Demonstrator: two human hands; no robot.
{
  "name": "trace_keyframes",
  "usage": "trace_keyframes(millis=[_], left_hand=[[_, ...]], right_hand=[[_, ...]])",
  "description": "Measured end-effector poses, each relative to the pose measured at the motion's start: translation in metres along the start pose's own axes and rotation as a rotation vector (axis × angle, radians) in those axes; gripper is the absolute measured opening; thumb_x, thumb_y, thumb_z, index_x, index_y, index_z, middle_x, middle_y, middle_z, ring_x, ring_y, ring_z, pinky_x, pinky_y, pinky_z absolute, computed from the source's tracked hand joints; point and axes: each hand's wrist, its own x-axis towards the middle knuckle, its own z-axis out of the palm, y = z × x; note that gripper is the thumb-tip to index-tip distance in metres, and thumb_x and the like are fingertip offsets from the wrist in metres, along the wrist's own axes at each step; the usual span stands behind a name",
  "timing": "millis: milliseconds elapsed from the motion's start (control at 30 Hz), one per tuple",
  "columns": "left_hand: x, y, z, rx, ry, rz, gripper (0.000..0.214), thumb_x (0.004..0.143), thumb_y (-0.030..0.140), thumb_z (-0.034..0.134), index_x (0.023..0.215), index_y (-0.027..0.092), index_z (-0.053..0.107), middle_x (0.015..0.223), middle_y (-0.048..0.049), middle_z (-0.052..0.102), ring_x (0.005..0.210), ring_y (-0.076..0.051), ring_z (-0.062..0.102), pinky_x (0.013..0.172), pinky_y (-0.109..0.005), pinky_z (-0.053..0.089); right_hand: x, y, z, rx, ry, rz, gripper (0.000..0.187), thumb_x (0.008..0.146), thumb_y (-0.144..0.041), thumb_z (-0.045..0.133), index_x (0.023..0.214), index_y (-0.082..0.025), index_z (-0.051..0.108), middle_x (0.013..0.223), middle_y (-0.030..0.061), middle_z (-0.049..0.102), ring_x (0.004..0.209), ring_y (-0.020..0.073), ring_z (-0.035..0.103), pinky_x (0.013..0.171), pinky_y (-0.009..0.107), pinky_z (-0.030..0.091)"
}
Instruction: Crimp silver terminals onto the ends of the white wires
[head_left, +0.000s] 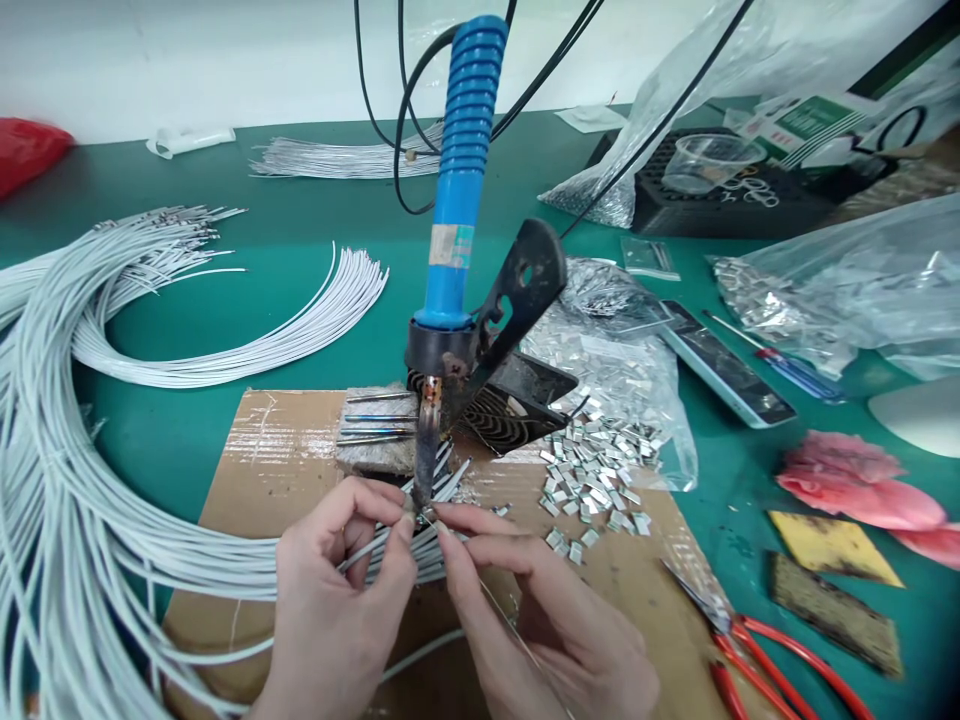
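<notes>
A blue-handled soldering iron (pixel 459 190) stands tip-down in a black stand (pixel 517 300). Just left of its tip, my left hand (pixel 345 590) is closed in a pinch on a white cable (pixel 361 553). The cable's end meets the tip, where the fingers hide its detail. From the other side my right hand (pixel 540 610) pinches a thin silvery solder wire (pixel 517 640), with its upper end at the tip. Behind both hands lie more white cable ends (pixel 450 485). A fibrous block (pixel 375 460) with several thin metal rods sits left of the iron.
A large bundle of white cables (pixel 67 450) curves in from the left. Small metal pieces (pixel 592 470) are scattered on the cardboard (pixel 247 450), right of the stand. Red-handled pliers (pixel 750 640), a phone (pixel 724 365), a screwdriver (pixel 795 370) and plastic bags (pixel 885 270) lie on the right.
</notes>
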Motion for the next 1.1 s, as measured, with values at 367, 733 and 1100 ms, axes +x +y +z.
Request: trace_keyframes(millis=[367,733,1100], left_hand=[[-0.0001,-0.0002,0.0005,-0.001,0.018,0.002,0.013,0.074,0.021,0.073,0.064,0.020,0.065,0.079,-0.0016,0.070,0.072,-0.016,0.068,0.059,-0.019,0.051],[0.0011,0.0021,-0.0014,0.007,-0.004,0.011,0.012,0.073,0.021,0.073,0.063,0.020,0.066,0.079,-0.0025,0.070,0.072,-0.018,0.068,0.058,-0.021,0.052],[0.0031,-0.0051,-0.0082,-0.010,-0.072,-0.020,0.013,0.073,0.017,0.075,0.064,0.019,0.065,0.079,-0.0018,0.070,0.066,-0.014,0.064,0.048,-0.016,0.042]], right_hand=[[-0.0015,-0.0005,0.0017,-0.001,0.018,-0.010,0.017,0.085,-0.012,0.076,0.079,-0.028,0.073,0.090,-0.0024,0.083,0.076,0.0147,0.079,0.073,0.021,0.060],[-0.0018,0.0013,0.0019,0.034,0.011,-0.044,0.018,0.084,-0.010,0.077,0.081,-0.027,0.075,0.090,-0.0015,0.083,0.076,0.0148,0.079,0.075,0.022,0.061],[-0.0050,0.0081,-0.0015,0.010,-0.030,-0.011,0.014,0.088,-0.013,0.073,0.080,-0.024,0.070,0.092,0.0005,0.082,0.080,0.0141,0.078,0.077,0.021,0.058]])
